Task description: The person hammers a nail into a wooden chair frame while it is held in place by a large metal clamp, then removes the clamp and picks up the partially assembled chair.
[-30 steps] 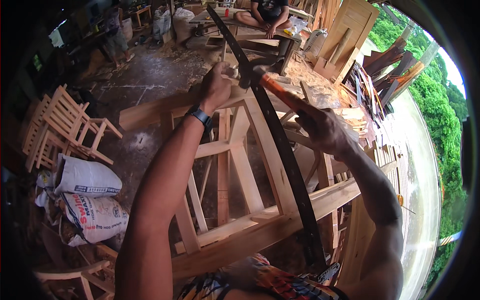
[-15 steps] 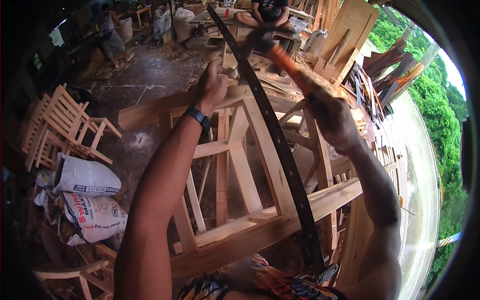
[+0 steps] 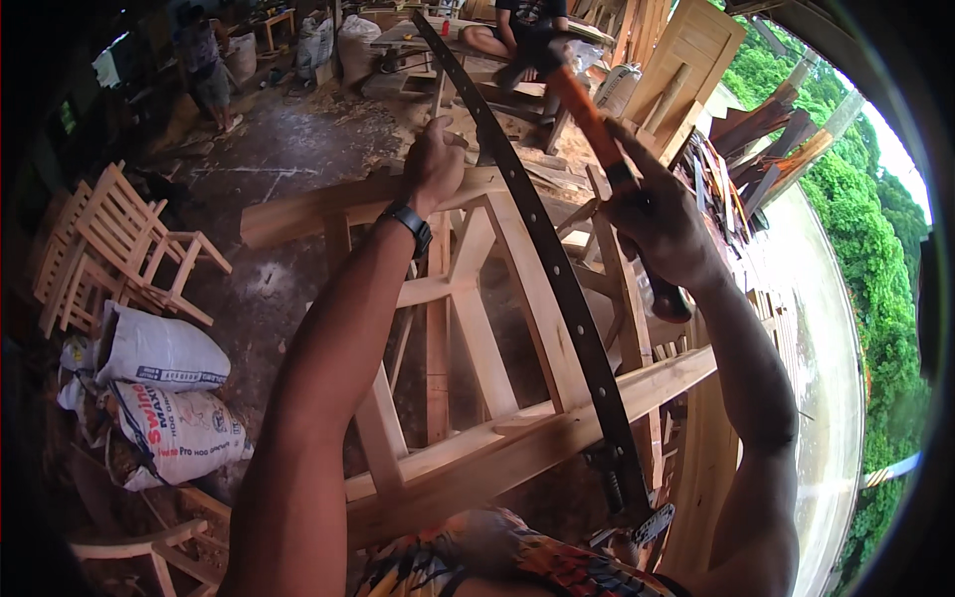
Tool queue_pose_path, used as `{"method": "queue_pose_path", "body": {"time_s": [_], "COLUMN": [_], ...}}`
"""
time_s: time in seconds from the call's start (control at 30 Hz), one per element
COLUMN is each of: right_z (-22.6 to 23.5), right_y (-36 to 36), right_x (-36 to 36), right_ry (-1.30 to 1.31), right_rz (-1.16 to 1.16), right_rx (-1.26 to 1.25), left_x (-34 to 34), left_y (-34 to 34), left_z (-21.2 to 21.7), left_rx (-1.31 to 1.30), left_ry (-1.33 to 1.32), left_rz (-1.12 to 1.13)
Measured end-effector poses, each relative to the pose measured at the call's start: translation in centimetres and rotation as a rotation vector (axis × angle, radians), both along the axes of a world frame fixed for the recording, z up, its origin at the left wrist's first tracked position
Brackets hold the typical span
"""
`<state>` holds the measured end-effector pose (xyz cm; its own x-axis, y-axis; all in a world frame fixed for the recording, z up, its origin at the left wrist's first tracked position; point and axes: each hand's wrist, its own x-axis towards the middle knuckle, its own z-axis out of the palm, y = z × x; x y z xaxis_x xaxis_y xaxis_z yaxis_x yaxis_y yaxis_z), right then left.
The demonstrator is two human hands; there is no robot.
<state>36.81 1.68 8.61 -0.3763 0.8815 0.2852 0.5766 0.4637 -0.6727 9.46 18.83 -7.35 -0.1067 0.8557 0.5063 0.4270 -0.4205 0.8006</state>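
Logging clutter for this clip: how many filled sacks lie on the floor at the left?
2. One white sack lies on top; a second printed sack sits just below it. Further sacks stand far back, and more may be hidden.

Open-sided carpentry workshop: unfinished wooden frame (image 3: 477,328) at centre, stacked chairs (image 3: 109,249) at 9 o'clock, sacks (image 3: 164,393) at 8 o'clock, leaning planks (image 3: 696,60) at 1 o'clock, shavings-strewn floor (image 3: 288,129).
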Motion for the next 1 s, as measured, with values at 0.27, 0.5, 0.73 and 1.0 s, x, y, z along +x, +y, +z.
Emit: {"method": "queue_pose_path", "body": {"time_s": [0.27,0.5,0.73,1.0], "right_z": [-2.6,-4.4,-8.4,-4.2], "right_y": [-3.2,-4.9,-4.8,-8.0], "right_x": [-5.4,-10.3,-11.8,-15.8], "right_ry": [-0.263,-0.338,-0.228,-0.087], "right_rz": [-0.311,-0.427,-0.460,-0.669], "right_rx": [0.068,0.161,0.100,0.173], "left_x": [0.9,-0.5,0.1,0.6], "left_y": [-0.3,-0.4,-0.9,-1.0], "left_z": [0.3,0.2,1.0,0.3], "left_rx": [0.067,0.171,-0.050,0.004], "left_ry": [-0.006,-0.008,-0.069,-0.088], "left_rz": [0.176,0.086,0.075,0.154]}}
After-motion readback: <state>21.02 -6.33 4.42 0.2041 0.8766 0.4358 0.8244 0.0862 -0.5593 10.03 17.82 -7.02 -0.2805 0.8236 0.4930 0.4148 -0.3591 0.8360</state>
